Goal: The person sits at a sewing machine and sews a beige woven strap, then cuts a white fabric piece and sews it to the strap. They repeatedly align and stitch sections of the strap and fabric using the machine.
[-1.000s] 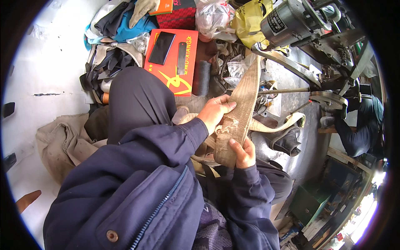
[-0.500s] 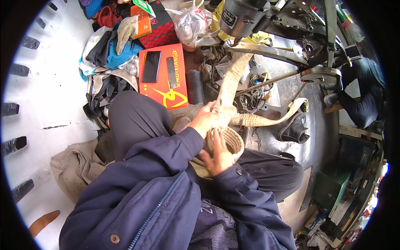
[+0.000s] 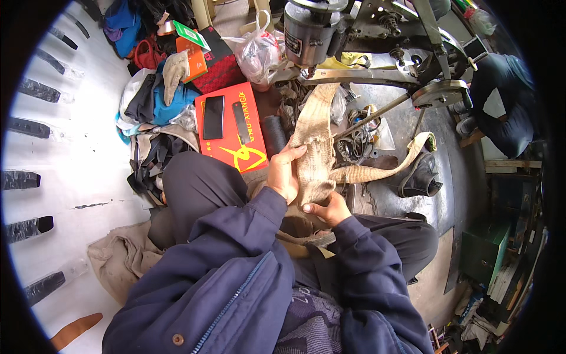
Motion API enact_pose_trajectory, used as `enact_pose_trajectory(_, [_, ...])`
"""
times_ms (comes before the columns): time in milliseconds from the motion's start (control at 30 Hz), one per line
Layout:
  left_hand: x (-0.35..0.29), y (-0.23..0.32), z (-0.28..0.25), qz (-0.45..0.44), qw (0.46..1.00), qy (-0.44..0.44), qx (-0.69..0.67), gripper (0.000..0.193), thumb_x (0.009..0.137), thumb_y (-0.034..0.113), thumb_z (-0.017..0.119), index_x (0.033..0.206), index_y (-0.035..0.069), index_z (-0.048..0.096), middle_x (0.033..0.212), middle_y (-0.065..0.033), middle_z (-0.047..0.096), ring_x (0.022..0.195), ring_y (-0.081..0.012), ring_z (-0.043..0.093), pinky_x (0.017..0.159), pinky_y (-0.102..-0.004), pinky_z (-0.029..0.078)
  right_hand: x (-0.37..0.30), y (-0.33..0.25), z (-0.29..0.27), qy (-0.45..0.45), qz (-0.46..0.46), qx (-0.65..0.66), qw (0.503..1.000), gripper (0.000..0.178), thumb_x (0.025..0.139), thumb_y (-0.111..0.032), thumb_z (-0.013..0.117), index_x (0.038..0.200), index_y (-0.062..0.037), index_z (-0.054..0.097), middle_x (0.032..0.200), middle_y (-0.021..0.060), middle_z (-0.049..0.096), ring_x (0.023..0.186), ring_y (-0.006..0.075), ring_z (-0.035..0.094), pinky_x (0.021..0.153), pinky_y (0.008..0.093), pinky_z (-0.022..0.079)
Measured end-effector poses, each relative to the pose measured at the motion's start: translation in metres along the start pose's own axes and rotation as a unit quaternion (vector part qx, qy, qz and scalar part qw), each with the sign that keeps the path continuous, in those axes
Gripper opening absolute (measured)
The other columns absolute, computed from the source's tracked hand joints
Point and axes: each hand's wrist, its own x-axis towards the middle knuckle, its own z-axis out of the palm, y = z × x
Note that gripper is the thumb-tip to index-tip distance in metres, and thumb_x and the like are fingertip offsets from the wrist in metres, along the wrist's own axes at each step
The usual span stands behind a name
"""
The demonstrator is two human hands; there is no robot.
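A wide beige stitched fabric strap (image 3: 317, 135) runs from beneath the metal arm of a sewing machine (image 3: 311, 35) down to my lap. My left hand (image 3: 284, 175) grips its left edge, thumb on top and fingers underneath. Lower down, my right hand (image 3: 330, 210) pinches a folded part of the strap between thumb and fingers. More of the strap curls in a loop below my hands, partly hidden by them. Another length stretches right, its end resting by a black shoe (image 3: 421, 177).
A red box (image 3: 231, 159) at left carries a phone (image 3: 214, 117) and a dark flat tool (image 3: 241, 121). Beside it stands a dark thread spool (image 3: 274, 134). Cloths (image 3: 171, 103) and a plastic bag (image 3: 258, 56) lie further back. Another person's legs (image 3: 501, 106) are at far right.
The strap has been turned so its broad face shows between my hands. My right hand has moved right, from lying spread over the loop to pinching the strap. The view has shifted.
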Motion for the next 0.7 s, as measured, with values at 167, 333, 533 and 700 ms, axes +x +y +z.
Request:
enact_pose_trajectory(167, [0.006,0.013,-0.006,0.031,0.998,-0.049,-0.003,0.057,0.093,0.031,0.053,0.139,-0.003,0.049,0.129,-0.0169,0.064,0.115,-0.0311,0.062,0.102,-0.044,0.048,0.0,-0.011,0.024,0.285,-0.036,-0.259,0.922,0.066,0.068,-0.031,0.093,0.112,0.002,0.057,0.095,0.0225,0.072,0.089,0.0309,0.072,0.081,0.0388,0.055])
enact_pose_trajectory(333, [0.005,0.003,-0.017,0.011,0.999,-0.025,0.038,0.063,0.098,0.052,0.052,0.141,0.005,0.05,0.131,-0.0109,0.062,0.117,-0.0248,0.061,0.1,-0.0412,0.048,0.008,-0.002,0.028,0.328,-0.064,-0.2,0.921,0.082,0.068,-0.035,0.091,0.127,0.0054,0.052,0.106,0.0246,0.07,0.099,0.0339,0.069,0.089,0.0403,0.054])
enact_pose_trajectory(533, [-0.006,-0.022,-0.044,-0.078,0.981,0.009,0.18,0.045,0.095,0.025,0.07,0.133,0.007,0.057,0.119,-0.0062,0.067,0.107,-0.0165,0.065,0.082,-0.0318,0.055,0.015,0.004,0.017,0.292,-0.021,-0.142,0.945,0.078,0.071,-0.035,0.09,0.126,0.0071,0.055,0.11,0.0209,0.069,0.1,0.0272,0.068,0.09,0.0361,0.053])
enact_pose_trajectory(700, [0.009,-0.015,-0.05,-0.021,0.991,0.038,0.13,0.041,0.088,0.002,0.066,0.129,0.006,0.06,0.122,-0.0075,0.067,0.111,-0.022,0.064,0.099,-0.0381,0.052,0.009,0.015,0.013,0.25,0.007,-0.187,0.95,0.079,0.075,-0.043,0.085,0.126,0.0085,0.055,0.112,0.0267,0.068,0.107,0.0332,0.067,0.092,0.0387,0.052])
